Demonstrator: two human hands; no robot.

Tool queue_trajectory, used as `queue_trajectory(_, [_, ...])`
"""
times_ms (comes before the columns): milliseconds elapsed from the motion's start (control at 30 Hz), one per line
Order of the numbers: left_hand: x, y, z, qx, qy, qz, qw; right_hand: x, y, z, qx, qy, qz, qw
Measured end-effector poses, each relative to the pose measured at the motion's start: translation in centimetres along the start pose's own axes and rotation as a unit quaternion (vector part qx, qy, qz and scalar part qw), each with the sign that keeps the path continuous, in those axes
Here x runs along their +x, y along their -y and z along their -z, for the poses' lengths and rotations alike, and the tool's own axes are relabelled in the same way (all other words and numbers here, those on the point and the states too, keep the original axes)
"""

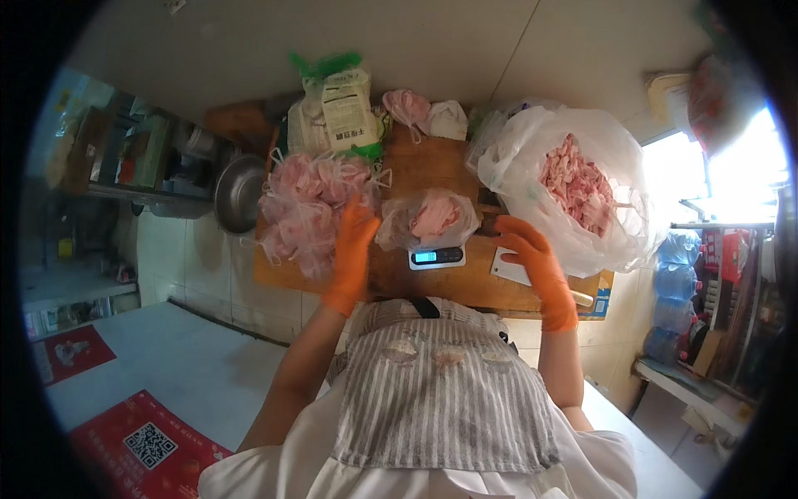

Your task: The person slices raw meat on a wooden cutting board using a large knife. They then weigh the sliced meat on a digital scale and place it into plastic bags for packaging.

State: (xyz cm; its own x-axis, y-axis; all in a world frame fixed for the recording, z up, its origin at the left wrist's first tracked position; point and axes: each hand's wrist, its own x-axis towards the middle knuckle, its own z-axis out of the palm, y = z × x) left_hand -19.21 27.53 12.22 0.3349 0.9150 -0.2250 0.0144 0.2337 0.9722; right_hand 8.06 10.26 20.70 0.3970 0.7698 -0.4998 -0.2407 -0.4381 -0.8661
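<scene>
Both hands wear orange gloves. My left hand (350, 256) is raised at the right edge of a pile of tied clear plastic bags of pink meat (305, 206), its thumb apart from the fingers. Whether its fingertips touch a bag is not clear. Between my hands, an open clear plastic bag (399, 224) with a piece of pale pink meat (434, 215) lies on a small white digital scale (437, 264), whose display is lit. My right hand (537, 265) hovers with bent, spread fingers and nothing in them, beside a large white plastic bag (517, 156) full of cut raw meat (576, 190).
All this stands on a wooden table (424, 165) against a wall. Behind are a green-tied bag of packaged goods (340, 106) and a small tied bag (406, 107). A metal basin (240, 194) sits left; a white card (508, 269) lies under my right hand. Water bottles (676, 280) stand right.
</scene>
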Motion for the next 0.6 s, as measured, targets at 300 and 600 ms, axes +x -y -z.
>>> queue_trajectory(300, [-2.3,-1.7,3.6,-0.033,-0.203,-0.004,0.979,-2.4,-0.7,2.0,0.044,-0.093,0.02,0.994])
queue_trajectory(600, [-3.4,-2.1,3.9,-0.047,-0.218,-0.028,0.974,-2.2,-0.3,1.8,0.023,-0.076,0.022,0.997])
